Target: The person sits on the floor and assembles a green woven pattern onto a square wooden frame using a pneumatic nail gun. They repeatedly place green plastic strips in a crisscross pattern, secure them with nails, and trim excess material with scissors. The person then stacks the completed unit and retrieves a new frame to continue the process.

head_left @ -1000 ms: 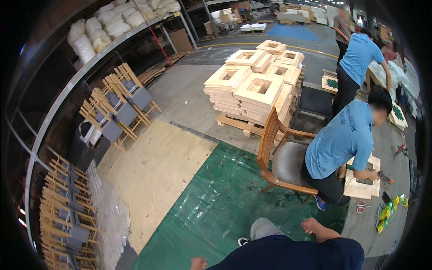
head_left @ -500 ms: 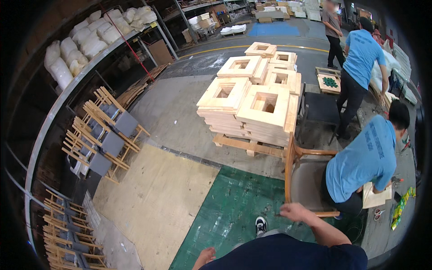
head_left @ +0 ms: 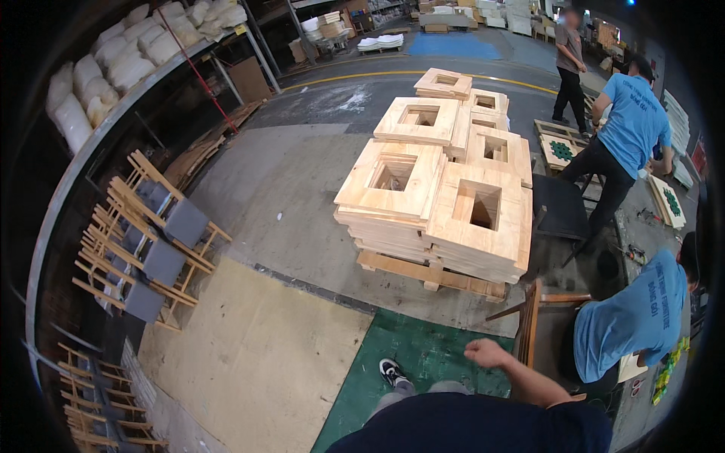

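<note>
My right hand (head_left: 485, 353) hangs in front of my body over the green floor mat (head_left: 404, 340), its fingers curled in and nothing seen in them. Just right of it stands a wooden chair (head_left: 529, 321), apart from the hand as far as I can see. My left hand is out of the picture. Ahead, square pale wooden panels with square cut-outs (head_left: 404, 198) are piled in several stacks on a wooden pallet (head_left: 400, 266).
Two co-workers in blue shirts (head_left: 630, 309) bend over work at the right; another person (head_left: 568, 64) stands farther back. A black chair (head_left: 560, 208) is beside the stacks. Grey-seated chairs (head_left: 185, 220) lie piled at the left, under a rack of white wrapped bundles (head_left: 113, 68).
I have stepped forward, and the panel stacks look nearer. My left hand has left the picture. The seated co-worker and the wooden chair have shifted toward the lower right.
</note>
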The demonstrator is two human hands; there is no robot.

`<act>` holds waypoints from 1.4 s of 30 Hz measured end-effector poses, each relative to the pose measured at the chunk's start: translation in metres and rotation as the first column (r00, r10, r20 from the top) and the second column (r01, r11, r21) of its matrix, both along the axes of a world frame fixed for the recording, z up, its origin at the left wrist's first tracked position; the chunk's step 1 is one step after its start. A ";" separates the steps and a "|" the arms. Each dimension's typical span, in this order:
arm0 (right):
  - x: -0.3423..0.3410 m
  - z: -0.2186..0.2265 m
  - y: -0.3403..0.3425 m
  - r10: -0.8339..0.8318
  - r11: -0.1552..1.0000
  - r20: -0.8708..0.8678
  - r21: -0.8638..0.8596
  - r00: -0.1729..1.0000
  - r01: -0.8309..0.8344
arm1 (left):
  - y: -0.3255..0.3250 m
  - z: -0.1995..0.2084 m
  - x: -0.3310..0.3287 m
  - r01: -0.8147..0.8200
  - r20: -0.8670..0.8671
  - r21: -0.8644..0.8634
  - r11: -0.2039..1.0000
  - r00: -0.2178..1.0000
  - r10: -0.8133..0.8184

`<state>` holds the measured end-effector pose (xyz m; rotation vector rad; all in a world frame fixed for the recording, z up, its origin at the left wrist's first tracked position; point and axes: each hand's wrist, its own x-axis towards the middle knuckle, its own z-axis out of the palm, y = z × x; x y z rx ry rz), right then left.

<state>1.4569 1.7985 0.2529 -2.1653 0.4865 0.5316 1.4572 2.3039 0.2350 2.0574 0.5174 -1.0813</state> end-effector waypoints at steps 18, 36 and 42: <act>0.442 0.052 -0.048 -0.196 0.979 0.609 0.082 0.768 0.185 | -0.229 0.052 0.533 0.122 0.301 -0.376 0.919 0.954 -0.003; 0.790 -0.140 -0.144 0.273 0.936 -0.454 -0.080 0.848 -0.344 | -0.197 0.099 0.465 -0.712 -0.131 0.322 0.624 0.619 0.774; 0.782 -0.138 -0.161 0.089 0.996 -0.369 0.008 0.925 -0.093 | -0.214 0.081 0.490 -0.565 -0.238 0.215 0.796 0.761 0.604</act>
